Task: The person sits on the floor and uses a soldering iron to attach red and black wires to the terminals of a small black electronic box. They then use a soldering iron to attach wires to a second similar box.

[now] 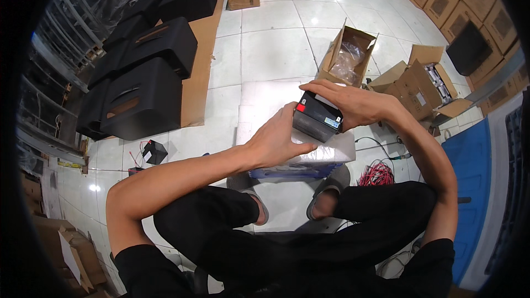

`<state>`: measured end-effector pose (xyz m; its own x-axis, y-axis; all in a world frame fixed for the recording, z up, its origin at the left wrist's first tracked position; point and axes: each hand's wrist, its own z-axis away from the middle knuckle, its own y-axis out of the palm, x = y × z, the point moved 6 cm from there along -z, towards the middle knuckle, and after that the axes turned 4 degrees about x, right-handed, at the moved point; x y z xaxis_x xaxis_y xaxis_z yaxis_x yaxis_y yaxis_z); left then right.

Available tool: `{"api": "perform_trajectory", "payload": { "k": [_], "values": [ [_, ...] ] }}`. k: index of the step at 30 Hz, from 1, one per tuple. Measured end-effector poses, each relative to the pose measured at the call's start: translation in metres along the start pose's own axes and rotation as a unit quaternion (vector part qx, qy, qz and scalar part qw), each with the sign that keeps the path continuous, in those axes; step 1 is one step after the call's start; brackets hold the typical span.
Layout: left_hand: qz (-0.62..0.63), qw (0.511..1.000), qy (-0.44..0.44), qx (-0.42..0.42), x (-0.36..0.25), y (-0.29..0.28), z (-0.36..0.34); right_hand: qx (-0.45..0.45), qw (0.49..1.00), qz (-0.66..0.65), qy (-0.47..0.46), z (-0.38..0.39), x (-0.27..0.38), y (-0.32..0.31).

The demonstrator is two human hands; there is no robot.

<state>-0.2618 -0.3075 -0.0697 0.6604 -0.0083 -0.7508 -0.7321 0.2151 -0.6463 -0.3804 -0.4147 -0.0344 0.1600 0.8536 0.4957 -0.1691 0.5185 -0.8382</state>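
Note:
Between both hands is a black box-shaped battery [313, 126] with a red terminal cover at one corner and a small pale label on its side. My left hand [274, 142] is wrapped along its left end, thumb across the near lower edge. My right hand [353, 104] grips it from the far right, fingers over the top. The battery is tilted above a white foam block [259, 96], which rests on a blue base [287, 171] in front of my feet. Whether the battery touches the foam I cannot tell.
Right of the foam lie a bundle of red and black wires [377, 173] and a soldering-iron-like cable tool [402, 156]. Open cartons [361, 66] stand beyond. At left are large black cases [146, 99] on cardboard and a smaller battery [155, 152] with red wires.

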Motion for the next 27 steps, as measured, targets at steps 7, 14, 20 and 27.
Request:
{"api": "perform_trajectory", "payload": {
  "k": [7, 14, 20, 27],
  "values": [
    [0.056, 0.998, -0.01, -0.016, -0.003, -0.007, -0.011, -0.17, 0.975, 0.069, 0.125, 0.0, 0.006, 0.002],
    [0.067, 0.998, 0.001, 0.006, 0.01, -0.005, -0.017, -0.232, 0.953, 0.063, 0.183, 0.004, 0.01, 0.013],
    [0.05, 0.999, -0.003, 0.017, 0.016, -0.004, -0.022, -0.252, 0.946, 0.105, 0.174, 0.005, 0.017, 0.01],
    [-0.03, 0.997, 0.021, -0.07, 0.02, -0.006, -0.021, -0.217, 0.926, 0.099, 0.291, 0.006, 0.023, 0.006]
  ]
}}
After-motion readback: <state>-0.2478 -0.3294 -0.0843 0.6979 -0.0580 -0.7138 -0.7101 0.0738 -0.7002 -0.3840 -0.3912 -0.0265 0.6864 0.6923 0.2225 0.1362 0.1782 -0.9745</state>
